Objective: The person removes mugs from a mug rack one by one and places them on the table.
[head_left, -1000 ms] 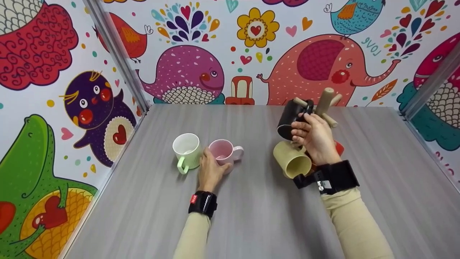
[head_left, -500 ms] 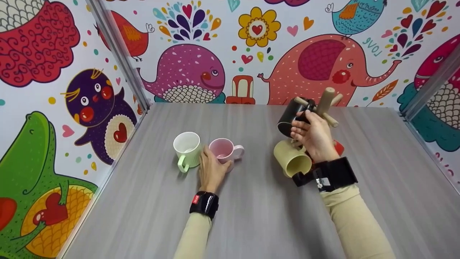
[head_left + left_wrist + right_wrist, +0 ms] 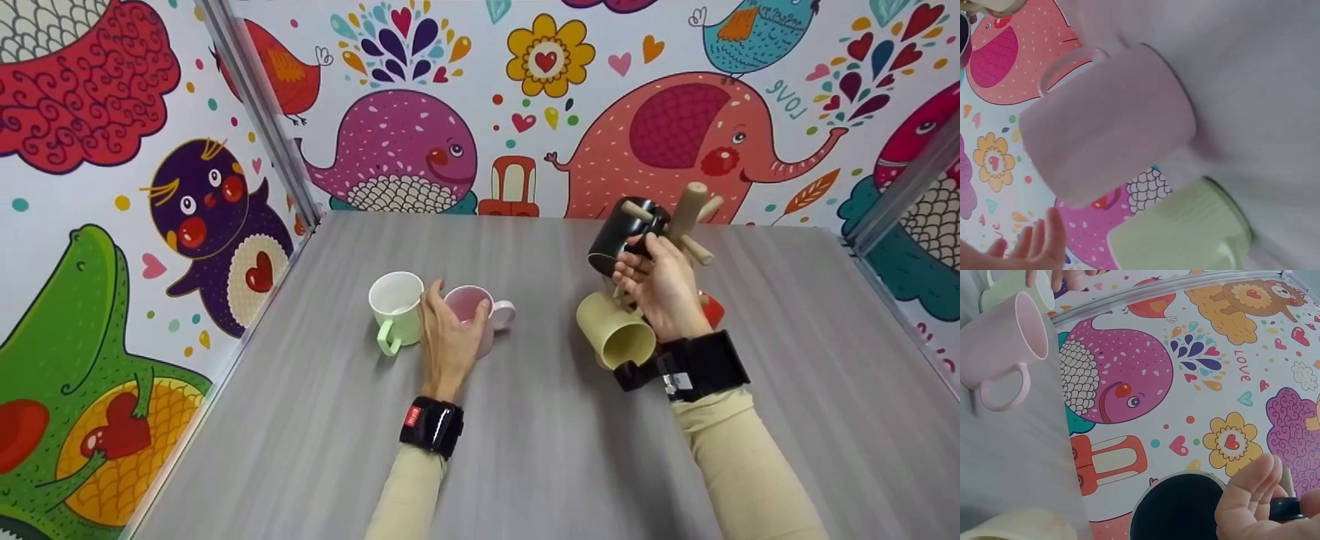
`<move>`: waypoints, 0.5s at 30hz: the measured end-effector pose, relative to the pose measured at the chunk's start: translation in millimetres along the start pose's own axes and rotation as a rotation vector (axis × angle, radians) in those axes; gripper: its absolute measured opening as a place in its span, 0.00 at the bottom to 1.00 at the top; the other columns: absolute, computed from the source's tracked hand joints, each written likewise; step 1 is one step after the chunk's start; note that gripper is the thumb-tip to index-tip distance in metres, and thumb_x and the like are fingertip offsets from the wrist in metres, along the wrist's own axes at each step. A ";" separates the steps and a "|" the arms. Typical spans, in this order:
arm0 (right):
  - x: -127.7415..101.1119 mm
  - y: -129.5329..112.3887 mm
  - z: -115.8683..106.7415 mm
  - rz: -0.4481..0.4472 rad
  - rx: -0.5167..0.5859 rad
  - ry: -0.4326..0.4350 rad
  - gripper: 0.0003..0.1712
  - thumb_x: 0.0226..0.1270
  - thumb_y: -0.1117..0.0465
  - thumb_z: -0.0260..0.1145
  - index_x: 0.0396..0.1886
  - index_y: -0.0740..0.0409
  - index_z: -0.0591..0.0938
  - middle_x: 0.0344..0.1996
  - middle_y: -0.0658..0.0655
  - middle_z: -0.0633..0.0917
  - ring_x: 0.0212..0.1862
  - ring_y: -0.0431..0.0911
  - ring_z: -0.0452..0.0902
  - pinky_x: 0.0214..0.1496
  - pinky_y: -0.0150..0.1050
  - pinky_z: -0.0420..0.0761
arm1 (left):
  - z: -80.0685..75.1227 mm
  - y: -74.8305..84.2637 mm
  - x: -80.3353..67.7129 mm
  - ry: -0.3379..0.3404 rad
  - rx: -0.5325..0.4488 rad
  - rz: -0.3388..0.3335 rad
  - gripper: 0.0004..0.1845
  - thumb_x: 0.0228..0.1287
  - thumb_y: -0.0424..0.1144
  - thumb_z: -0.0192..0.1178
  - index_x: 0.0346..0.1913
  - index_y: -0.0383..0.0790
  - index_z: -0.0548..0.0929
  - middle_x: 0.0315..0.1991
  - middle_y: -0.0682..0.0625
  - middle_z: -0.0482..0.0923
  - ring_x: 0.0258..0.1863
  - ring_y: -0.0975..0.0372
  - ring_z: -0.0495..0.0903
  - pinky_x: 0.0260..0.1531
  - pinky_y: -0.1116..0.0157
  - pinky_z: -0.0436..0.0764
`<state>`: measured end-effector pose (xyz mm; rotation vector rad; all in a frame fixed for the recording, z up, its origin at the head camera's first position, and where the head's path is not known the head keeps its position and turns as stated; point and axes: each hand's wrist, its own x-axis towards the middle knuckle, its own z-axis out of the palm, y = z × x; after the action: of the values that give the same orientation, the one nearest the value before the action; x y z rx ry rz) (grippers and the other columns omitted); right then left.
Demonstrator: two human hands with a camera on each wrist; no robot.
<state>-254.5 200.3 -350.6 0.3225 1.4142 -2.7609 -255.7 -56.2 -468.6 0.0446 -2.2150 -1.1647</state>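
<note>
My left hand (image 3: 450, 341) hovers at the near-left side of a pink mug (image 3: 1106, 124), fingers spread apart. In the left wrist view its fingertips (image 3: 1053, 233) are clear of the rim. The pink mug stands upright, handle to the right. Beside it, on the left, is an upright pale green mug (image 3: 405, 326). With my right hand (image 3: 664, 289) I pinch the handle of a black mug (image 3: 624, 234), tilted against the wooden mug tree (image 3: 686, 214). Below hangs a pale yellow mug (image 3: 600, 322), its mouth facing me. Part of a red mug (image 3: 711, 309) shows behind my right wrist.
Bare pegs (image 3: 696, 250) stick out from the mug tree's post. The grey table (image 3: 525, 450) ends at the cartoon-printed back wall (image 3: 420, 142) and at a left side panel (image 3: 82, 360) with a metal corner strip.
My left hand has come up off the pink mug, its fingers rising and spreading. The right hand stays at the black mug's handle, and that mug has shifted up slightly. The head view has turned a little.
</note>
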 end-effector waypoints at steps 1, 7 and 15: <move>0.3 0.5 -0.4 -0.001 0.001 -0.003 0.14 0.85 0.54 0.41 0.49 0.61 0.67 0.26 0.56 0.77 0.30 0.44 0.75 0.36 0.33 0.79 | -0.9 1.9 -0.4 0.002 -0.007 0.001 0.38 0.59 0.42 0.72 0.64 0.24 0.67 0.57 0.30 0.73 0.57 0.40 0.75 0.56 0.47 0.76; 2.0 2.3 0.1 -0.020 -0.021 -0.027 0.14 0.85 0.55 0.41 0.48 0.61 0.68 0.28 0.56 0.78 0.32 0.44 0.76 0.39 0.33 0.79 | -4.9 11.6 -0.7 0.033 -0.037 0.067 0.35 0.59 0.39 0.72 0.63 0.25 0.67 0.54 0.32 0.73 0.54 0.42 0.77 0.53 0.48 0.79; 4.8 2.2 1.5 -0.058 -0.067 -0.046 0.15 0.85 0.54 0.42 0.47 0.61 0.69 0.30 0.57 0.78 0.34 0.45 0.76 0.42 0.34 0.81 | -9.3 20.3 -2.7 0.031 -0.054 0.112 0.33 0.61 0.38 0.69 0.62 0.26 0.68 0.52 0.32 0.74 0.53 0.42 0.77 0.52 0.48 0.78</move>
<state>-259.2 198.2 -352.4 0.2182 1.5251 -2.7383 -243.4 -49.9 -450.8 -0.0821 -2.1295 -1.1540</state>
